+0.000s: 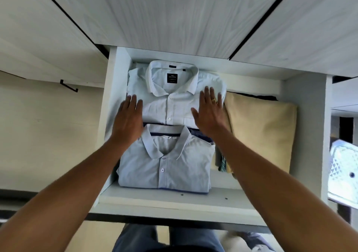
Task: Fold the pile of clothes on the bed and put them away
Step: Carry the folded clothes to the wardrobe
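A folded pale blue dress shirt (170,104) with a dark collar label lies at the back of an open white drawer (170,199). In front of it sits a folded light blue polo shirt (164,166) on top of a dark blue garment. My left hand (127,122) lies flat with straight fingers on the dress shirt's left side. On the shirt's right side my right hand (209,112) rests flat too, a ring on one finger. Neither hand grips anything.
A folded tan cloth (263,127) fills the drawer's right part, with a dark garment behind it and a few thin folded pieces (222,162) beside it. Wood-grain wardrobe doors (174,15) hang above. A white patterned basket (342,172) stands at the right edge.
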A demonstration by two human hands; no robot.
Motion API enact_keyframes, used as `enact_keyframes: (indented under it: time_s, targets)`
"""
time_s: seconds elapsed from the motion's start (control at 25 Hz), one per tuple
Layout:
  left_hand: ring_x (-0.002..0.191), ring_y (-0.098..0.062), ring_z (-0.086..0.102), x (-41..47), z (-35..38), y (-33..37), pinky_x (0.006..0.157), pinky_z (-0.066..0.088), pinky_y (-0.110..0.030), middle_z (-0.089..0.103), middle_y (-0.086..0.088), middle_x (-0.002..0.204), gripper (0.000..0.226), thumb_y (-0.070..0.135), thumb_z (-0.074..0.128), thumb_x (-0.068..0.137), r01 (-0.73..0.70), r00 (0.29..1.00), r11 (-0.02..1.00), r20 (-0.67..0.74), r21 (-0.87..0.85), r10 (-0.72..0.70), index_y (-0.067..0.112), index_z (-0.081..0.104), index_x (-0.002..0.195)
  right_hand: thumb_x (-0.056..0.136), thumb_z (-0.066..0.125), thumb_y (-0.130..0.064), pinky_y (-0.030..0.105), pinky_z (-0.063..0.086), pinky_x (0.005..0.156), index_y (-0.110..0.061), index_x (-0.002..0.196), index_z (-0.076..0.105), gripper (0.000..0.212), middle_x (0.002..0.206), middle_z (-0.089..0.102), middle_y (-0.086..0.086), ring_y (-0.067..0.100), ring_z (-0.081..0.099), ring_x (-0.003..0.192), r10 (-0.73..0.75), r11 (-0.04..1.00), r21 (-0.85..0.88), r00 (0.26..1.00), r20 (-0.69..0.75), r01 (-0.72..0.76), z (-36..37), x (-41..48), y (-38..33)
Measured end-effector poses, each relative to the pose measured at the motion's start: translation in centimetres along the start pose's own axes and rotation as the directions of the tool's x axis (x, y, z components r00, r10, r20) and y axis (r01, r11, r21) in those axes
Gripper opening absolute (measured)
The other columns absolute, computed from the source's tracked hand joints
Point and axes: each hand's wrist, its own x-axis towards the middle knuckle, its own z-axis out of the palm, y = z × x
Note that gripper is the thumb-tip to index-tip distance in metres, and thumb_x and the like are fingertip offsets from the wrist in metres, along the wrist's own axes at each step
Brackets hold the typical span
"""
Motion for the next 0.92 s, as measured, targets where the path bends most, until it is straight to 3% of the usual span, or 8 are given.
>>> enact_keyframes:
  time_s: [0.08, 0.2, 0.32, 0.44, 0.6, 0.76, 0.84, 0.92]
  targets:
    - [0.149, -0.05, 0.028, -4.2, 1.5, 2.2, 0.12, 0.028, -0.057, 0.029, -0.035, 0.159, 0.063, 0.015, 0.055, 0.094, -0.009, 1.0, 1.0, -0.016, -0.004, 0.009, -0.009, 0.037, 0.15, 0.108, 0.034, -0.048, 0.056, 0.006, 0.129, 0.002, 0.163, 0.012, 0.078, 0.172, -0.001, 0.023, 0.035, -0.004, 0.16, -0.103, 0.989, 0.09, 0.984, -0.144, 0.117, 0.7, -4.6, -2.1]
    - [0.155, -0.047, 0.012, -9.4, 4.7, 3.9, 0.122, 0.023, -0.057, 0.006, -0.034, 0.166, 0.081, 0.045, 0.04, 0.103, -0.041, 0.996, 0.999, 0.079, -0.004, 0.041, -0.007, 0.013, 0.159, 0.106, 0.031, -0.057, 0.055, 0.007, 0.129, 0.001, 0.163, -0.002, 0.088, 0.171, -0.015, 0.021, 0.033, -0.015, 0.159, -0.282, 0.959, 0.017, 0.959, -0.031, 0.282, 4.1, -11.9, -3.6]
    - [0.158, -0.041, 0.002, -9.5, 7.7, 2.2, 0.125, 0.021, -0.055, -0.006, -0.027, 0.169, 0.1, 0.061, 0.046, 0.099, -0.101, 0.989, 0.988, 0.093, -0.116, 0.112, -0.001, 0.0, 0.162, 0.105, 0.023, -0.066, 0.055, 0.01, 0.128, -0.001, 0.164, 0.0, 0.091, 0.172, -0.01, 0.019, 0.032, -0.01, 0.16, -0.217, 0.976, 0.02, 0.976, 0.033, 0.217, 8.1, -13.6, -1.6]
    - [0.155, -0.043, 0.015, -7.2, 8.8, 0.6, 0.122, 0.026, -0.058, 0.007, -0.029, 0.168, 0.102, 0.061, 0.056, 0.093, -0.076, 0.988, 0.983, 0.118, -0.166, 0.097, 0.0, 0.011, 0.162, 0.101, 0.014, -0.075, 0.055, 0.004, 0.129, -0.003, 0.164, -0.003, 0.097, 0.172, -0.008, 0.017, 0.031, -0.006, 0.161, -0.138, 0.99, 0.015, 0.981, 0.134, 0.137, 9.6, -11.7, 0.3]
    - [0.153, -0.046, 0.022, -8.2, 7.6, 2.3, 0.122, 0.025, -0.061, 0.021, -0.032, 0.164, 0.089, 0.058, 0.041, 0.099, -0.028, 0.996, 0.986, 0.077, -0.163, 0.041, -0.005, 0.02, 0.159, 0.098, 0.004, -0.075, 0.052, 0.001, 0.13, -0.003, 0.164, -0.004, 0.098, 0.173, -0.003, 0.017, 0.028, -0.004, 0.161, -0.131, 0.991, 0.038, 0.981, 0.142, 0.127, 7.8, -12.2, -0.1]
    - [0.148, -0.043, 0.033, -12.4, 3.4, 7.7, 0.12, 0.031, -0.054, 0.037, -0.026, 0.157, 0.072, 0.046, 0.046, 0.101, -0.087, 0.996, 0.938, -0.035, -0.335, 0.08, -0.001, 0.033, 0.154, 0.105, 0.026, -0.062, 0.051, 0.019, 0.128, -0.004, 0.158, 0.035, 0.079, 0.165, 0.034, 0.016, 0.031, 0.027, 0.156, 0.022, 0.951, 0.309, 0.994, -0.106, 0.012, 4.8, -18.0, -0.7]
    - [0.13, -0.04, 0.052, -15.8, 1.1, 11.0, 0.108, 0.045, -0.05, 0.055, -0.023, 0.139, 0.055, 0.036, 0.054, 0.1, -0.115, 0.99, 0.875, -0.129, -0.47, 0.06, 0.001, 0.048, 0.142, 0.103, 0.038, -0.052, 0.049, 0.043, 0.111, -0.008, 0.138, 0.057, 0.059, 0.141, 0.06, 0.016, 0.036, 0.055, 0.133, 0.121, 0.903, 0.43, 0.954, -0.274, 0.009, 3.6, -22.3, -0.9]
    - [0.107, -0.032, 0.062, -18.6, -0.6, 13.7, 0.092, 0.052, -0.044, 0.068, -0.013, 0.115, 0.029, 0.025, 0.06, 0.099, -0.115, 0.978, 0.785, -0.208, -0.608, -0.018, 0.008, 0.062, 0.122, 0.102, 0.043, -0.042, 0.044, 0.05, 0.087, -0.014, 0.113, 0.065, 0.037, 0.11, 0.068, 0.01, 0.035, 0.065, 0.101, 0.224, 0.866, 0.5, 0.897, -0.382, -0.004, 2.7, -25.7, -0.7]
